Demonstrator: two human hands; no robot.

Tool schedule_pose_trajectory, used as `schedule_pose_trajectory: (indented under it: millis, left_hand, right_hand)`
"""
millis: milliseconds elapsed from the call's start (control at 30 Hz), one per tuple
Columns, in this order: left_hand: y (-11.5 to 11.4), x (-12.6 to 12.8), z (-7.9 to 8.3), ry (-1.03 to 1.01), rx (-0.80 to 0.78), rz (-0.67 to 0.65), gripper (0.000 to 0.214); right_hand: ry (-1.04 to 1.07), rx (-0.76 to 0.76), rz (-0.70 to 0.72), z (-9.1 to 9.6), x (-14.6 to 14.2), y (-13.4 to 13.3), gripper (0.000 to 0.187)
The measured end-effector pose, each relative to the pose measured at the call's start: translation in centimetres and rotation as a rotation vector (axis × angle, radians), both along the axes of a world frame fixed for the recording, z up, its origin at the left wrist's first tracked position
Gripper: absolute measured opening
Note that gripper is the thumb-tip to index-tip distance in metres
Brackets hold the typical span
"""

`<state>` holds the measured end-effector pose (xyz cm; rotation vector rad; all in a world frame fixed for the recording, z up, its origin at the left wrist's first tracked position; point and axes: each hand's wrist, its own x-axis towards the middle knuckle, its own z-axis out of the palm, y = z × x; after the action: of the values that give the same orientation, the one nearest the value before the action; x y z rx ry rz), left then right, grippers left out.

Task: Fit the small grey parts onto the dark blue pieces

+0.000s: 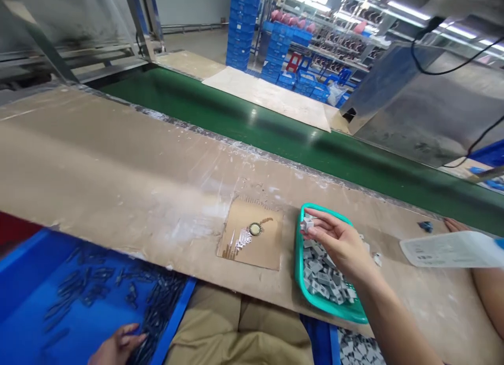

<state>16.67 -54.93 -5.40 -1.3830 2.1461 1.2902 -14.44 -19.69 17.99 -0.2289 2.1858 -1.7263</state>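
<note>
My right fingers (311,224) pinch one small grey block (305,225), lifted just above the far end of the teal tray (300,260), which sits at the counter's near edge and holds a heap of the same blocks. My left fingers (136,337) curl narrow among the dark pins (157,307) in the blue bin (179,315) below the counter's near edge; I cannot tell whether they have one. I judge this the picking step: a block in one hand, a pin sought with the other. Next calls for bringing both together, perhaps over the cardboard patch (252,241) with its small ring (255,229), left of the tray.
</note>
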Motion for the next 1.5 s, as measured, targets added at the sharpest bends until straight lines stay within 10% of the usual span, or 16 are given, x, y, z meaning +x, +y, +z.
schedule_pose_trajectory:
  millis: [333, 733, 1000, 1500]
  left_hand:
    - [2.1, 0.9, 3.1, 0.163, 0.042, 0.067, 0.040]
    - [1.6, 0.3, 4.9, 0.093, 0.035, 0.199, 0.034]
    - [3.4, -3.5, 11.9, 0.318, 0.587, 0.707, 0.057]
    - [10.4, -11.5, 17.6, 0.670, 1.134, 0.455, 0.026]
  right_hand:
    - [0.158, 0.162, 0.380, -0.9, -0.4, -5.8, 0.021]
    - [0.540, 0.501, 0.392, -3.0, -0.3, -6.2, 0.023]
    - [0.749, 0.567, 0.401, -3.2, 0.3, -6.4, 0.019]
    - [0.769, 0.550, 0.417, -3.5, 0.3, -6.9, 0.015]
